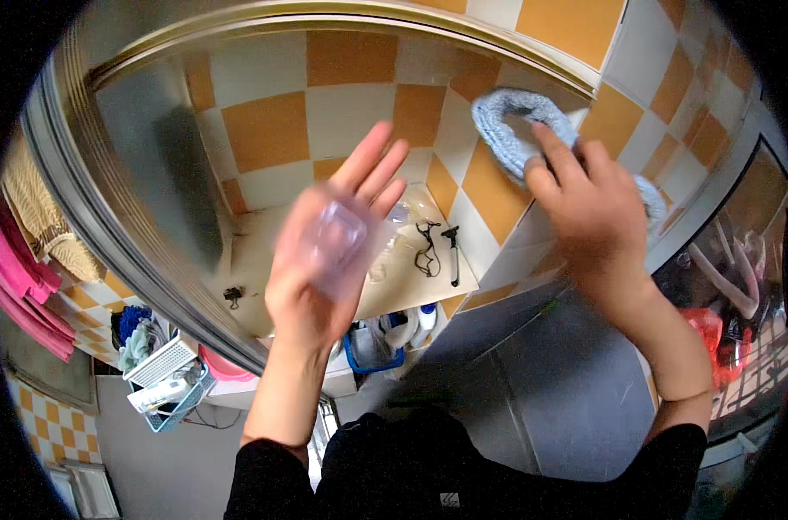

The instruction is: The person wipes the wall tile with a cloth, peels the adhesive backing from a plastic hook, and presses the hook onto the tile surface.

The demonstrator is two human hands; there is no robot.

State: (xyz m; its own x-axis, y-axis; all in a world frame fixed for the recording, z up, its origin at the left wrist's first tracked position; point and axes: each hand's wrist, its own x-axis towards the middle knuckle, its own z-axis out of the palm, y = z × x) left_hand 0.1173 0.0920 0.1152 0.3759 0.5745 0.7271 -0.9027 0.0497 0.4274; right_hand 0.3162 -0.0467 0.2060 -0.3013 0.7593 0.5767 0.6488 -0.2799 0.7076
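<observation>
On the palm of my left hand [307, 260] lies a small clear plastic container [337, 238], blurred by motion. The fingers of that hand stretch upward beside it, while the thumb is hard to make out. My right hand [589, 204] is at a light blue fluffy fabric ring [489, 121]. Its index finger reaches over the ring's opening and the thumb sits by the lower edge, so the rim is between them. More light blue fabric shows behind the wrist side of this hand.
A cream shelf [311, 299] in a tiled corner holds a black razor [453, 256], dark-framed glasses [426, 251] and a black binder clip [233, 297]. Below is a blue basket [372, 360]. A metal-framed glass panel [164, 225] curves along the left. Baskets [173, 399] stand lower left.
</observation>
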